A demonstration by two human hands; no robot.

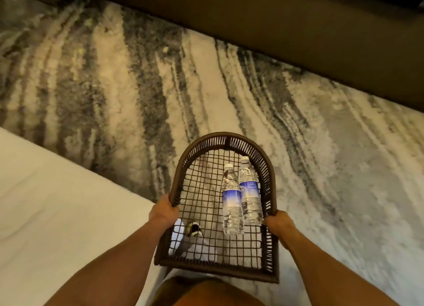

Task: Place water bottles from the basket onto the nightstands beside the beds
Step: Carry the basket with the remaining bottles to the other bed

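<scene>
A dark brown woven basket (229,138) with an open mesh bottom and a rounded far end is held level in front of me. My left hand (163,211) grips its left rim and my right hand (278,223) grips its right rim. Two clear water bottles with blue labels and white caps lie side by side in the right half of the basket: one bottle (231,200) on the left, the other bottle (250,191) against the right wall. No nightstand is in view.
A white bed (57,202) fills the lower left, its edge close to my left arm. Grey and cream streaked carpet (137,88) covers the floor ahead. A dark brown furniture base (298,30) runs along the top right. My foot (192,229) shows through the mesh.
</scene>
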